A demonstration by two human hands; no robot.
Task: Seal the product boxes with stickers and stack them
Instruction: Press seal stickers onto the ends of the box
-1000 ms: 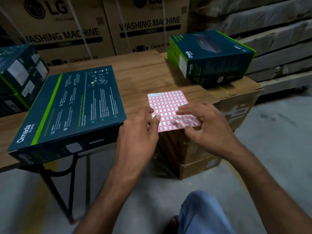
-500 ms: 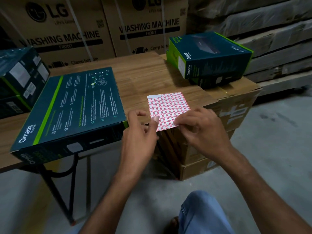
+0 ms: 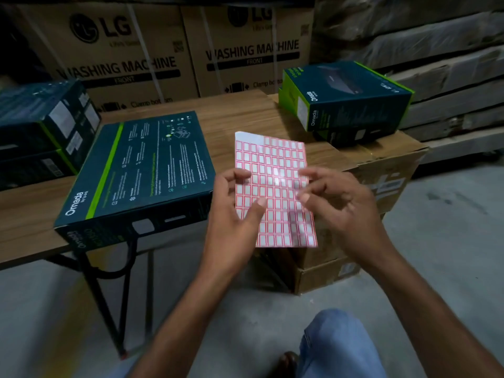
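A sheet of red-bordered white stickers (image 3: 272,170) is lifted off the table and tilted up toward me. My left hand (image 3: 234,211) holds its left edge, thumb on the front and fingers behind. The curled fingertips of my right hand (image 3: 335,203) touch the sheet's right side; whether they pinch a sticker is too blurred to tell. A flat dark teal product box (image 3: 136,173) with a green stripe lies on the wooden table (image 3: 231,115), left of my hands. Another teal box (image 3: 346,96) sits on top of one more at the right.
More teal boxes (image 3: 43,126) are stacked at the table's left end. Brown cartons (image 3: 381,181) stand beside the table under the right boxes. Large washing machine cartons (image 3: 163,55) line the back. My knee (image 3: 338,345) is low in view above a concrete floor.
The sticker sheet lay flat at the table's edge; both hands have picked it up and raised it toward me, tilting it upright.
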